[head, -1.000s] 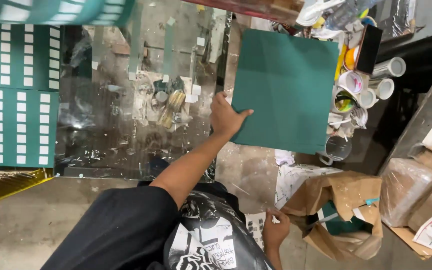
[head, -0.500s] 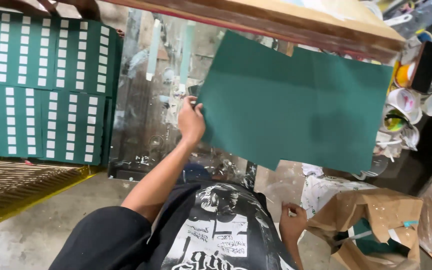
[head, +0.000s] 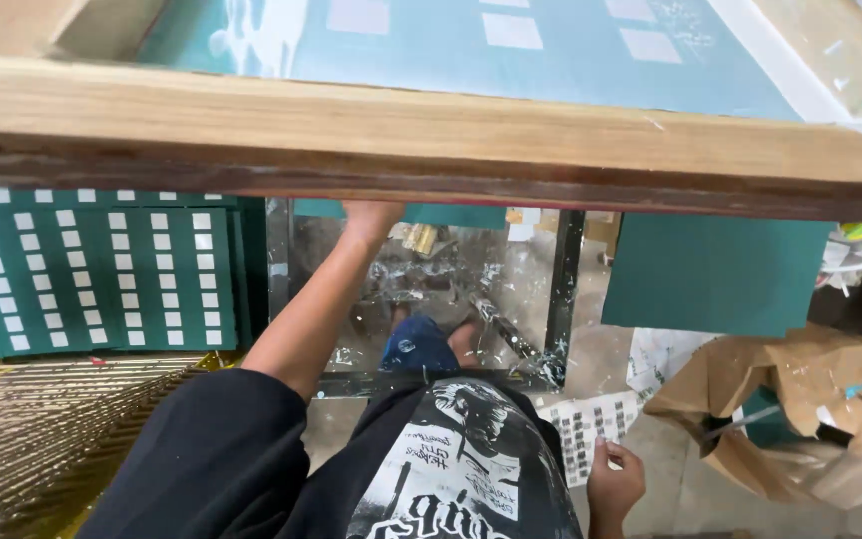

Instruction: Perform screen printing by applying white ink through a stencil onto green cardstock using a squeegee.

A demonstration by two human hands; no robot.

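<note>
My left hand (head: 371, 216) reaches forward under a wooden screen frame (head: 431, 125) and grips a large plain green sheet (head: 720, 274). The frame hides the fingers and the sheet's upper part. The sheet hangs over a glass tabletop (head: 431, 289) smeared with white paint. My right hand (head: 613, 484) is low by my hip, its fingers closed on the edge of a white paper sheet (head: 586, 429) printed with small grey squares.
Green sheets printed with rows of white rectangles (head: 92, 274) lie at the left. A gold-coloured slatted rack (head: 52, 429) sits below them. Crumpled brown paper wrapping (head: 790, 419) lies on the floor at the right. Paint pots (head: 860, 245) stand at the far right.
My left hand has carried the green sheet forward and under the wooden frame, which now fills the top of the view. My right hand stays low with the paper.
</note>
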